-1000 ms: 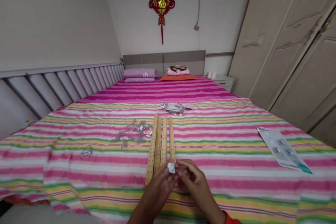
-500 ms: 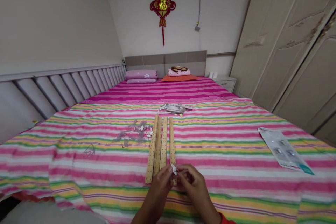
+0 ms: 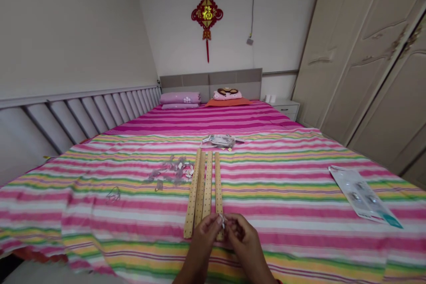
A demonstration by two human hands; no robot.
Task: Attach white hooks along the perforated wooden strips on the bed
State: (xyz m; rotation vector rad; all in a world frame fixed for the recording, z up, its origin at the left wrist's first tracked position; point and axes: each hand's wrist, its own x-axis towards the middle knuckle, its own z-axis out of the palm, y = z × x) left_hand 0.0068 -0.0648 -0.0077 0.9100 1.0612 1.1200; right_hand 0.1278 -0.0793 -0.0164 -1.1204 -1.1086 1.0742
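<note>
Over slim, dotted wooden strips (image 3: 208, 186), the left hand (image 3: 203, 233) and right hand (image 3: 244, 235) pinch a small whitish piece (image 3: 222, 219).

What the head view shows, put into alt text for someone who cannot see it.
A person's left hand and right hand pinch a small pale piece between them, by four tan perforated strips on a striped bedspread. Small scraps lie to the left, a flat package far right.
</note>
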